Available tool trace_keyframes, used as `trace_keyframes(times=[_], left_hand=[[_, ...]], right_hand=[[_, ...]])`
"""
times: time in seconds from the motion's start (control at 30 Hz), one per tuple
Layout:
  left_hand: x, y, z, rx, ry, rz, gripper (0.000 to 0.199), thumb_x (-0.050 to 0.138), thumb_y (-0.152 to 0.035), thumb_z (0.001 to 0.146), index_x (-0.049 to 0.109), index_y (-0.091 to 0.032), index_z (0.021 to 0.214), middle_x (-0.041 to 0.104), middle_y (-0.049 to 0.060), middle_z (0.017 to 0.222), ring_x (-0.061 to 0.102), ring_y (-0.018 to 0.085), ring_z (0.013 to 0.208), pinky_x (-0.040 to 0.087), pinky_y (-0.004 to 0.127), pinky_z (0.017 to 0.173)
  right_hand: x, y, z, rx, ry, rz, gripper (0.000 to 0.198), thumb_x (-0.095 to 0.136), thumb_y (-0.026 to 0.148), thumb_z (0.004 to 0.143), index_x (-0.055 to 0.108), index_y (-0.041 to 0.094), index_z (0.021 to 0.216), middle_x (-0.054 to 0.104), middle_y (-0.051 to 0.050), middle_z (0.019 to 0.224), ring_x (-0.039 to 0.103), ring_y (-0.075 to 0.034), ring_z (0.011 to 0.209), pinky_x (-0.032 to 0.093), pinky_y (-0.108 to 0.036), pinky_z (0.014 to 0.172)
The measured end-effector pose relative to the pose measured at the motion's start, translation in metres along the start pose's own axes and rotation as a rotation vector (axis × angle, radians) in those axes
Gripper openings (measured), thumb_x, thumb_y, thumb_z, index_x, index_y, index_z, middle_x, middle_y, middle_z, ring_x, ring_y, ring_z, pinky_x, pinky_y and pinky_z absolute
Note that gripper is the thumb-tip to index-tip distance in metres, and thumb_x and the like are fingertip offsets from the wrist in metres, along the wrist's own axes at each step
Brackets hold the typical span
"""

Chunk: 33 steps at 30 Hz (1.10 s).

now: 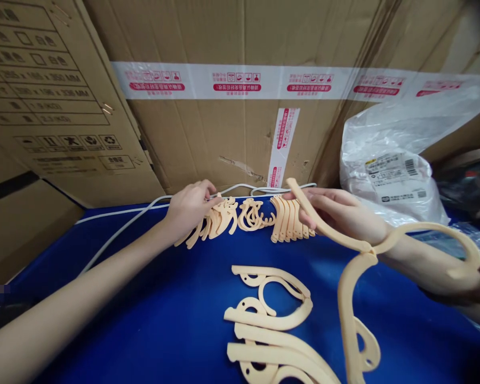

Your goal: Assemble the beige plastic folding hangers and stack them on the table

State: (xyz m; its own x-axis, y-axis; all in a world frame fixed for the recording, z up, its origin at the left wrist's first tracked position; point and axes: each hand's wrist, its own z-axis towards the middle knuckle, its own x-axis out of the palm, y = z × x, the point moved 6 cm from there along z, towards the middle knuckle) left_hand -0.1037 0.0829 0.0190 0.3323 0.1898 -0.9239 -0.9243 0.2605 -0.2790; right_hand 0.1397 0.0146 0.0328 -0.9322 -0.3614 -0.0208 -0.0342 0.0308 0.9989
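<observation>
Cream plastic forms the curved, branching hanger [346,304] clamped in the right hand [338,209], its gripped arm slanting down rightward. On the blue worktop [164,309], a fan of curved cream plastic strips [218,224] lies rightward of the nearer left hand [190,208], at its fingertips, long axes pointing down-left; whether it pinches one, I cannot tell.

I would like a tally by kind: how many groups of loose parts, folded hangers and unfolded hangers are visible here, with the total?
Loose-part groups: 3
Folded hangers: 2, one cut off
Unfolded hanger: 1
Total: 6
</observation>
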Motion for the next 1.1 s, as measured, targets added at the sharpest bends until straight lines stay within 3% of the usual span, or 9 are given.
trace_keyframes(times=[0.1,0.23,0.3,0.4,0.6,0.77,0.83,0.9,1.1], left_hand=[[-0.007,-0.032,-0.018,0.143,-0.081,-0.216,0.037,0.046,-0.048,0.09,0.063,-0.017,0.101,0.065,0.007,0.099,0.054,0.024,0.098,0.038,0.035,0.087],[0.011,-0.08,-0.053,0.044,0.42,-0.926,0.057,0.027,-0.056,0.095,0.069,-0.018,0.088,0.069,0.006,0.098,0.061,0.021,0.095,0.044,0.036,0.089],[0.015,-0.091,-0.066,-0.1,0.53,-1.12,0.041,0.05,-0.055,0.088,0.068,-0.017,0.093,0.069,0.006,0.095,0.064,0.021,0.092,0.048,0.036,0.086],[0.015,-0.094,-0.071,-0.255,0.542,-1.325,0.027,0.069,-0.033,0.08,0.062,-0.015,0.099,0.068,0.009,0.105,0.067,0.022,0.094,0.053,0.033,0.08],[0.023,-0.105,-0.074,-0.268,0.803,-1.501,0.034,0.06,-0.012,0.085,0.053,-0.018,0.117,0.067,0.011,0.108,0.069,0.021,0.09,0.057,0.027,0.065],[0.027,-0.114,-0.087,-0.377,0.985,-1.596,0.014,0.055,-0.015,0.085,0.061,-0.012,0.098,0.058,0.004,0.083,0.051,0.006,0.056,0.036,0.013,0.038],[0.028,-0.117,-0.09,-0.443,1.029,-1.647,0.012,0.054,-0.019,0.086,0.058,-0.013,0.096,0.051,0.002,0.08,0.043,0.004,0.052,0.026,0.012,0.035],[0.03,-0.117,-0.089,-0.448,1.005,-1.597,0.011,0.053,-0.022,0.087,0.056,-0.015,0.095,0.048,0.001,0.081,0.038,0.004,0.052,0.02,0.013,0.036],[0.035,-0.097,-0.073,-0.153,0.584,-1.023,0.011,0.053,-0.028,0.086,0.052,-0.02,0.093,0.042,-0.004,0.07,0.033,0.008,0.053,0.025,0.018,0.044]], right_hand=[[-0.017,0.007,-0.002,-0.111,-0.244,0.121,0.015,0.051,0.028,0.085,0.056,0.017,0.095,0.06,0.002,0.061,0.044,-0.008,0.044,0.032,-0.021,0.04],[-0.038,0.017,-0.009,-0.336,-0.459,0.165,0.012,0.061,0.022,0.081,0.049,0.021,0.085,0.072,-0.005,0.087,0.063,-0.011,0.069,0.05,-0.024,0.062],[-0.044,0.018,-0.01,-0.363,-0.462,0.058,0.022,0.07,0.021,0.076,0.049,0.021,0.083,0.071,-0.005,0.092,0.065,-0.014,0.082,0.051,-0.025,0.071],[-0.044,0.019,-0.01,-0.415,-0.369,-0.313,0.026,0.074,0.028,0.075,0.051,0.021,0.082,0.067,-0.002,0.085,0.064,-0.013,0.077,0.048,-0.024,0.066],[-0.008,0.016,-0.019,-0.713,-0.235,-1.416,0.022,0.05,0.032,0.095,0.059,0.015,0.107,0.071,-0.005,0.08,0.063,-0.015,0.061,0.039,-0.026,0.053],[0.017,0.01,-0.03,-1.061,-0.147,-1.774,0.026,0.041,0.016,0.097,0.061,0.009,0.11,0.073,-0.008,0.079,0.065,-0.017,0.062,0.04,-0.028,0.056],[0.017,0.006,-0.028,-0.995,-0.059,-1.729,0.029,0.037,0.015,0.097,0.062,0.009,0.111,0.073,-0.009,0.078,0.064,-0.017,0.06,0.04,-0.027,0.055],[0.012,0.002,-0.02,-0.787,-0.013,-1.592,0.033,0.034,0.022,0.099,0.064,0.01,0.106,0.07,-0.007,0.068,0.06,-0.015,0.054,0.037,-0.026,0.05],[-0.029,-0.007,0.01,-0.211,-0.097,-1.103,0.044,0.031,0.044,0.098,0.065,0.016,0.092,0.056,0.002,0.051,0.051,-0.012,0.044,0.037,-0.023,0.047]])
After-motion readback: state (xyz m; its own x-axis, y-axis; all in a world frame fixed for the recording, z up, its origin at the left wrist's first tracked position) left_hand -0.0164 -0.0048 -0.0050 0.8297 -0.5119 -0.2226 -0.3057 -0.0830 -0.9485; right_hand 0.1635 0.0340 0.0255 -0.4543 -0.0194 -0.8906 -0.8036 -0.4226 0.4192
